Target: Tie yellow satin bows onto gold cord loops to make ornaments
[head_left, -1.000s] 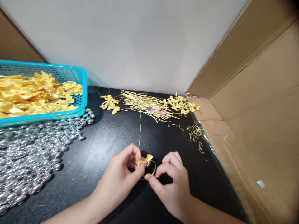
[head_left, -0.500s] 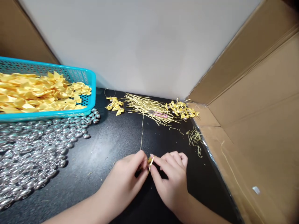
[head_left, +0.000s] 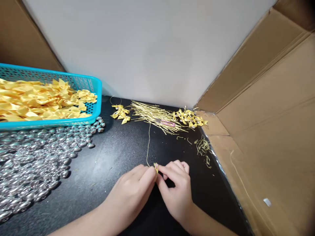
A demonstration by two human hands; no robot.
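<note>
Mostly hidden, yellow bow pinched between left hand, right hand.

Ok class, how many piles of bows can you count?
3: a big pile in the basket, a small pile left of the cords, another pile right of them.

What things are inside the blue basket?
The blue basket holds a heap of yellow bows. The heap covers most of its floor, so whatever lies beneath cannot be seen.
</note>
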